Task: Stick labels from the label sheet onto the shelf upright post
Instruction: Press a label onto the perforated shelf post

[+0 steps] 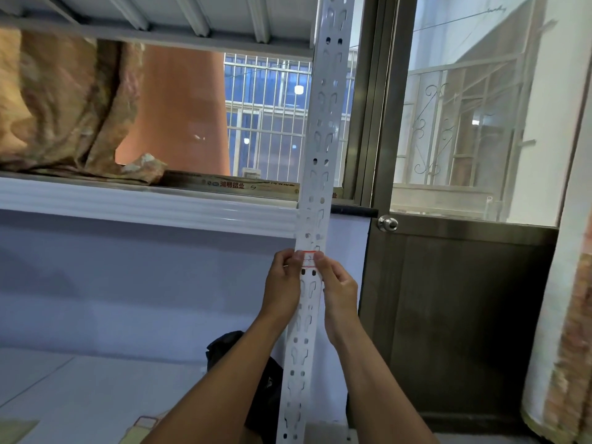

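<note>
A red-bordered label [308, 257] is pressed against the white perforated shelf upright post [315, 187], pinched by left hand [283, 285] on post's left edge and right hand [339, 288] on its right. Door knob [387, 223] is seen right of post.

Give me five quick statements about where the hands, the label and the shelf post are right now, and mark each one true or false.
1. Both hands, left hand and right hand, are up at the shelf post. True.
2. The label has a red border. True.
3. The label lies on the floor beside the post. False: it sits on the face of the post, between the fingertips of both hands.
4. The post is a plain solid bar. False: it is punched with rows of holes and slots.
5. The right hand grips the door knob. False: the knob is untouched, off to the right of the post.
</note>
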